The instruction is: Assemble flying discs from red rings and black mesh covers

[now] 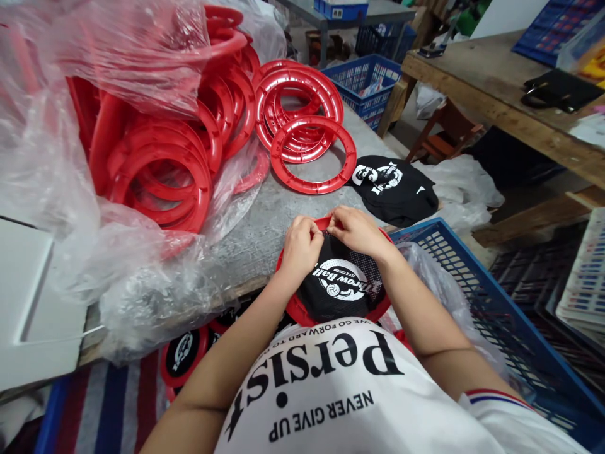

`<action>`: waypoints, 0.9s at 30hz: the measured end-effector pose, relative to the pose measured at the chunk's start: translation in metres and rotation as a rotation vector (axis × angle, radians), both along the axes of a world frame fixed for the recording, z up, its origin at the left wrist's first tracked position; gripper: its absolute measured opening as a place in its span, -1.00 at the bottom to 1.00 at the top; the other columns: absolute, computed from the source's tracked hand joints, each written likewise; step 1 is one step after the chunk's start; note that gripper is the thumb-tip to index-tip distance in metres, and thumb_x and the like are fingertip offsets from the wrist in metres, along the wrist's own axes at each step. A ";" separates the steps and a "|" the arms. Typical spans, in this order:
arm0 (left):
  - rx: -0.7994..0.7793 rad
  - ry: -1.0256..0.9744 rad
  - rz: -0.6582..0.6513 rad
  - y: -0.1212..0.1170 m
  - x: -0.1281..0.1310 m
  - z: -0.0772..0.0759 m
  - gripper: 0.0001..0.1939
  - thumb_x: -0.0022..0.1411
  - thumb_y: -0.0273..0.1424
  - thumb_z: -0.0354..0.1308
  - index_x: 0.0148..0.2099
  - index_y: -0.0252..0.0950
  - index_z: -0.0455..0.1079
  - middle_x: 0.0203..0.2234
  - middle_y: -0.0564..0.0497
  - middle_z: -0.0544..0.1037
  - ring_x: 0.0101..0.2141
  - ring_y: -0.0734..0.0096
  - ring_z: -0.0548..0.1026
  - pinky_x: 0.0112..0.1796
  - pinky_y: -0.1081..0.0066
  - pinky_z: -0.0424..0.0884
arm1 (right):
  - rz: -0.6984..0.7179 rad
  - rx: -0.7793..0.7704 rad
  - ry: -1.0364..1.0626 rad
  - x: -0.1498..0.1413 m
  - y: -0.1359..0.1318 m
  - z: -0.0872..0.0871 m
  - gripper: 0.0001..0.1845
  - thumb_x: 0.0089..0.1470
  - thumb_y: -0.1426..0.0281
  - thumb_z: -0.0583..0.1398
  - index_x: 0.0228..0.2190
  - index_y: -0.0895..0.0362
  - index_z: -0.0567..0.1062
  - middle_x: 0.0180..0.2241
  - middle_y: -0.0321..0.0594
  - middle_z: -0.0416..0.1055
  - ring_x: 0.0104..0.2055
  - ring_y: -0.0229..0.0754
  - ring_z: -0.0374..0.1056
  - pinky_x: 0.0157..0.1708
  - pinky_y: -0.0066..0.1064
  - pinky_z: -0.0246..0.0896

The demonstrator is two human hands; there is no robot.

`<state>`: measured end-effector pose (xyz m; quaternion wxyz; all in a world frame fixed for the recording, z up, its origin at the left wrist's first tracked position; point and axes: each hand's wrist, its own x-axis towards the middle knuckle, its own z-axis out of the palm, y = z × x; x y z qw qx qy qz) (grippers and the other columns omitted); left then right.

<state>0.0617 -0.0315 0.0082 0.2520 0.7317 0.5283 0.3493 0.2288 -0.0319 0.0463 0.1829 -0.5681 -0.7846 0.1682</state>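
Left hand (299,244) and right hand (355,231) are pinching the black Throw Ball mesh (338,282) at its red ring's (297,309) far rim, sitting between white T-shirt (326,384) and counter (250,243). Loose rings (313,187) are lying beyond.

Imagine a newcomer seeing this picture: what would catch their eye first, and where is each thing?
Boldest are the glossy red plastic rings heaped at the upper left, some under crumpled clear plastic sheeting. At the centre, the left grip and right grip pinch the top edge of a round black mesh piece, white-printed and framed by another red ring. Below, upside-down black lettering spreads over a white T-shirt.
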 end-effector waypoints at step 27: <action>0.001 0.048 -0.247 0.000 -0.005 0.007 -0.64 -0.02 -0.64 0.13 -0.18 -0.20 0.24 0.05 -0.09 0.37 0.07 0.20 0.44 0.11 0.19 0.41 | 0.119 -0.031 -0.182 0.013 0.001 0.008 -0.86 0.11 0.40 0.26 -0.23 0.06 0.52 0.06 -0.15 0.42 0.06 0.04 0.33 -0.06 -0.21 0.14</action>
